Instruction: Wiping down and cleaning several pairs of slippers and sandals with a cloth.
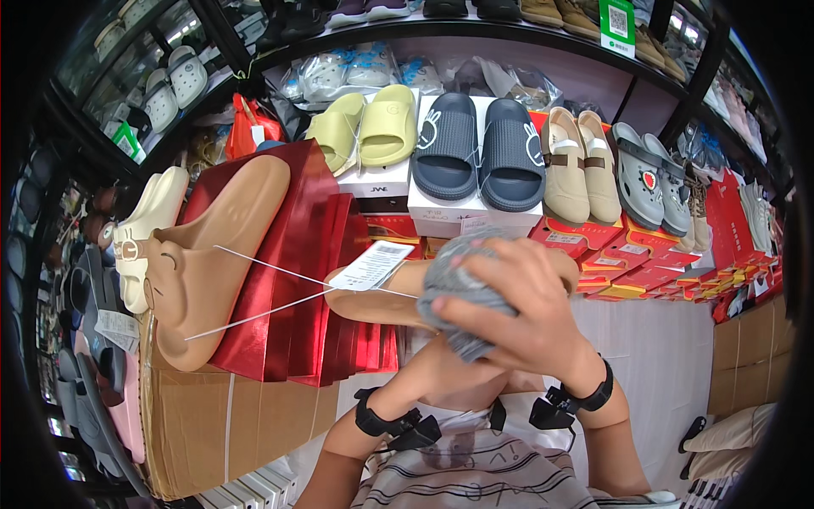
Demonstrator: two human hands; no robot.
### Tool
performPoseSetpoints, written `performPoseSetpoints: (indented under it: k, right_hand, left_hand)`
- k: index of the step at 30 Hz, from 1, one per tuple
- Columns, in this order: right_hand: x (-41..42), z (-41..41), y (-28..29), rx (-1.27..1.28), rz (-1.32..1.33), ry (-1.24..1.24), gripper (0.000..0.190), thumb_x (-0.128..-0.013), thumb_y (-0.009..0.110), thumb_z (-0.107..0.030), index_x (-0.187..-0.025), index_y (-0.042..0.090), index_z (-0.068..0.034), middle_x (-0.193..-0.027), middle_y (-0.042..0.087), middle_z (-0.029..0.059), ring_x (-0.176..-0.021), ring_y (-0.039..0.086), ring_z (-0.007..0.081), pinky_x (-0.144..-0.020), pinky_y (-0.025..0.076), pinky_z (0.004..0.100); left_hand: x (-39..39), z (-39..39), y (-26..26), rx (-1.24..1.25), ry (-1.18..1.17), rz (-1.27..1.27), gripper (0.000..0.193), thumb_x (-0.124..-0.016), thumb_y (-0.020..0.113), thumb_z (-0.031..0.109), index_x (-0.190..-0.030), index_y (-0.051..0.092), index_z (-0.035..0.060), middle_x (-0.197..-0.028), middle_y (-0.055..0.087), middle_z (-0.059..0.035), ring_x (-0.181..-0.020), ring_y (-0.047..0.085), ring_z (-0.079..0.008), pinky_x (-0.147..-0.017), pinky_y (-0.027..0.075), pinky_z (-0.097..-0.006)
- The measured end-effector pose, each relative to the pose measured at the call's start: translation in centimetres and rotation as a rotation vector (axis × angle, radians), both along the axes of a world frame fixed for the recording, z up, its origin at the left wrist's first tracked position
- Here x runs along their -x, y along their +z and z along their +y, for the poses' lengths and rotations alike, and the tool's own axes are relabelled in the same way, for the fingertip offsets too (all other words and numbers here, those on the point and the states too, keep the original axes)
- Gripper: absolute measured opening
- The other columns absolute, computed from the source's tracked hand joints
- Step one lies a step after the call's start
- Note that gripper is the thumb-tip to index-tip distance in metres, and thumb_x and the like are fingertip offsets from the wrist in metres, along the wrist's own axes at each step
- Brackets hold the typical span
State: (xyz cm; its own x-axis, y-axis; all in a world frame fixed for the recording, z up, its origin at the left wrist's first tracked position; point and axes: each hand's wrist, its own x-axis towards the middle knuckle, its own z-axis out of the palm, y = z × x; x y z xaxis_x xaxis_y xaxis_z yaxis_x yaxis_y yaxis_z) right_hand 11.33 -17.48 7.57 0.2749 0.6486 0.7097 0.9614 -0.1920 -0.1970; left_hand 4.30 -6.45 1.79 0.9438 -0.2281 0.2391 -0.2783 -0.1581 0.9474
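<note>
My right hand grips a bunched grey cloth and presses it over the strap area of a tan slide sandal. Below the cloth, my left hand holds that slide; its fingers are mostly hidden. White ties with a printed paper tag link the held slide to its matching tan slide. This second slide has a raised cartoon face on its strap. It leans on shiny red boxes to my left.
Yellow-green slides, dark slides, beige shoes and grey clogs stand on boxes ahead. A large cardboard carton is at lower left. Cream slides sit behind the tan one. Pale floor shows at right.
</note>
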Motion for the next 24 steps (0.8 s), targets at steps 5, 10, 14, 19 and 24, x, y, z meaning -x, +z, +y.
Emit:
performPoseSetpoints:
  k: [5, 10, 14, 19, 24]
  right_hand:
    - [-0.7, -0.6, 0.0, -0.073, -0.063, -0.049, 0.033, -0.059, 0.065, -0.019, -0.092, 0.063, -0.023, -0.107, 0.051, 0.0079, -0.098, 0.050, 0.0286, -0.077, 0.040, 0.0400]
    - [-2.7, -4.1, -0.1, -0.198, 0.072, -0.388, 0.036, -0.060, 0.057, 0.005, -0.092, 0.062, -0.009, -0.109, 0.047, 0.0161, -0.099, 0.049, 0.0331, -0.083, 0.041, 0.0370]
    - [-3.3, -6.7, -1.6, -0.292, 0.267, -0.553, 0.037, -0.063, 0.053, 0.007, -0.097, 0.058, -0.004, -0.107, 0.047, 0.0159, -0.099, 0.049, 0.0309, -0.084, 0.040, 0.0338]
    - [-2.3, -6.8, -3.8, -0.308, 0.512, -0.469, 0.035, -0.064, 0.055, 0.005, -0.099, 0.056, -0.002, -0.105, 0.046, 0.0151, -0.098, 0.049, 0.0283, -0.084, 0.039, 0.0327]
    - [-0.6, -3.9, -5.4, -0.191, 0.585, -0.317, 0.044, -0.062, 0.067, -0.006, -0.103, 0.052, -0.003, -0.110, 0.042, 0.0192, -0.103, 0.044, 0.0344, -0.087, 0.037, 0.0373]
  left_hand:
    - [-0.4, 1.5, 0.2, 0.032, 0.042, 0.096, 0.054, -0.073, 0.061, 0.009, -0.122, 0.040, 0.0020, -0.120, 0.047, -0.0124, -0.111, 0.045, -0.0233, -0.093, 0.036, -0.0328]
    - [-0.6, 2.0, 1.7, 0.238, 0.090, 0.249, 0.050, -0.073, 0.062, 0.008, -0.118, 0.042, -0.0012, -0.111, 0.052, -0.0084, -0.100, 0.050, -0.0158, -0.086, 0.040, -0.0282]
    - [-1.3, 2.1, 2.7, 0.579, 0.064, 0.357, 0.052, -0.072, 0.064, 0.008, -0.118, 0.042, 0.0002, -0.112, 0.051, -0.0072, -0.103, 0.049, -0.0162, -0.088, 0.040, -0.0293]
    - [-1.8, 1.9, 2.5, 1.138, 0.020, 0.277, 0.059, -0.074, 0.066, 0.009, -0.124, 0.036, 0.0040, -0.120, 0.045, -0.0083, -0.112, 0.044, -0.0200, -0.094, 0.037, -0.0342]
    - [-2.5, 0.9, 2.3, 1.263, 0.053, 0.256, 0.057, -0.077, 0.064, 0.010, -0.126, 0.035, 0.0069, -0.124, 0.042, -0.0068, -0.116, 0.040, -0.0205, -0.098, 0.032, -0.0361]
